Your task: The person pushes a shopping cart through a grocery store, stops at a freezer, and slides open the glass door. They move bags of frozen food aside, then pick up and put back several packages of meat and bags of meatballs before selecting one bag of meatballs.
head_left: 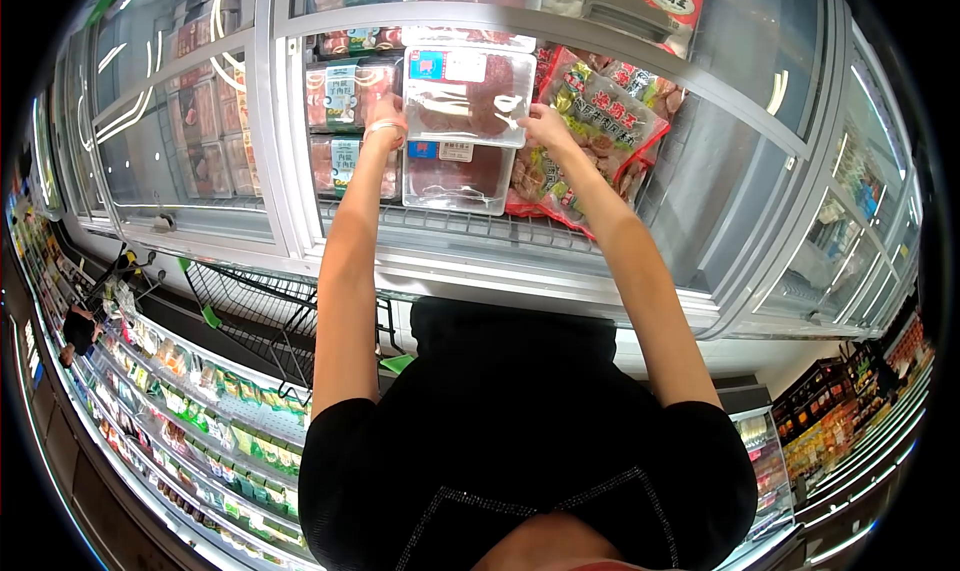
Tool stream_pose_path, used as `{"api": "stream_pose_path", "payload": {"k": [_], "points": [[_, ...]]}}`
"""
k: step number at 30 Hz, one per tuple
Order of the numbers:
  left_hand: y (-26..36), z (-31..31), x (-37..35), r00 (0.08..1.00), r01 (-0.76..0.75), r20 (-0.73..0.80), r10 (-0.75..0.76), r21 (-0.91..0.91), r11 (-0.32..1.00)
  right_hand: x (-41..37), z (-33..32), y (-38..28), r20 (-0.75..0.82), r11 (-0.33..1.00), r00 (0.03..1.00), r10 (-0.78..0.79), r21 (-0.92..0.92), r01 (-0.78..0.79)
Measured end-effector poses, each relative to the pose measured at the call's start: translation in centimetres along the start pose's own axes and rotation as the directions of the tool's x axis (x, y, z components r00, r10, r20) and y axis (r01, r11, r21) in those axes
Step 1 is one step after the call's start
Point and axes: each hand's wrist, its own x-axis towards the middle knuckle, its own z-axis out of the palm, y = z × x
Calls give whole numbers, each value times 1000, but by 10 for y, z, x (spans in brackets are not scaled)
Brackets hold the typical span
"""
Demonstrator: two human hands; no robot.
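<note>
Between my two hands is a clear plastic-wrapped pack of red meat (470, 99) with a blue-and-white label, in the open section of a chest freezer. My left hand (386, 121), a band at its wrist, has its fingers closed on the pack's left edge. My right hand (545, 127) grips the right edge with bent fingers. Just below lies a similar meat pack (455, 183), partly covered. Beside my left hand are meat packs with pale green labels (343, 93). Red printed bags of frozen food (600, 136) lie beside my right hand.
The freezer's metal frame (520, 261) runs along its near side, with sliding glass lids (180, 131) at left and right. A black wire shopping cart (260, 306) stands at lower left. Stocked shelves (220, 426) line the aisle behind, where another person (80, 329) is visible.
</note>
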Motion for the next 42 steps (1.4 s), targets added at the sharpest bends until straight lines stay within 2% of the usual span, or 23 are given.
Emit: {"api": "stream_pose_path", "payload": {"k": [5,8,10,12,14,15,18,19,22,23,25,26,27,29,30,32,33,35,36,39,40,41,42], "points": [[21,-35,-30,973,-79,224,54,107,991,-14,-1,20,2,979,1000,-21,-203,22],[11,-35,-51,914,-145,404,26,267,953,-66,-1,13,229,986,959,168,-44,-162],[-7,-19,-56,795,-157,598,-102,365,918,-85,6,17,302,968,920,251,-52,-247],[-42,0,-55,539,-112,816,-208,314,943,-74,16,43,434,931,825,363,-215,-296],[-28,-14,-73,539,-125,788,-298,425,897,-68,25,58,542,914,736,406,-265,-309],[-34,-18,-73,538,-191,816,-213,365,911,-72,26,50,535,895,727,431,-356,-268],[-42,-26,-67,543,184,792,-279,212,960,-76,35,57,513,913,767,387,-331,-239],[-44,-25,-65,543,110,793,-275,257,960,-70,36,60,514,889,756,406,-413,-196],[-51,-12,-40,547,-125,799,-248,371,920,-64,31,66,546,932,792,274,-353,-79],[-67,5,-25,623,-193,749,-227,428,883,-64,28,61,508,937,811,290,-323,-133],[-18,-24,-41,839,-92,510,-191,477,874,-59,22,45,437,940,840,323,-253,-230],[4,-36,-46,916,-34,365,-169,489,872,-54,20,42,381,956,891,249,-246,-161],[7,-32,-39,973,74,177,-147,366,928,-44,17,40,321,965,933,164,-246,-85],[52,-50,-41,983,168,36,-181,236,957,0,9,46,157,958,985,73,-287,-25],[65,-57,-32,976,217,-36,-214,148,965,24,11,54,-23,997,997,-68,-46,67],[41,-32,14,975,-40,-222,19,-87,995,43,-2,8,-292,964,948,-125,192,186],[51,-38,22,959,-103,-280,46,-190,976,56,-13,-11,-285,955,938,-197,161,249],[72,-52,45,970,-68,-241,22,-184,980,75,-35,-45,-238,919,907,-347,106,379],[81,-56,57,971,-89,-233,48,-170,981,86,-37,-55,-211,875,890,-403,194,443],[82,-48,85,941,-284,-186,281,13,959,104,-41,-70,-234,847,860,-453,189,497],[93,-57,83,974,-227,-98,206,-335,915,106,-41,-71,-257,856,854,-453,142,497],[104,-66,81,992,-105,-9,128,-633,767,108,-40,-71,-278,864,848,-451,100,493],[89,-56,100,956,-293,-179,234,-501,814,111,-38,-70,-296,870,839,-456,52,491]]}}
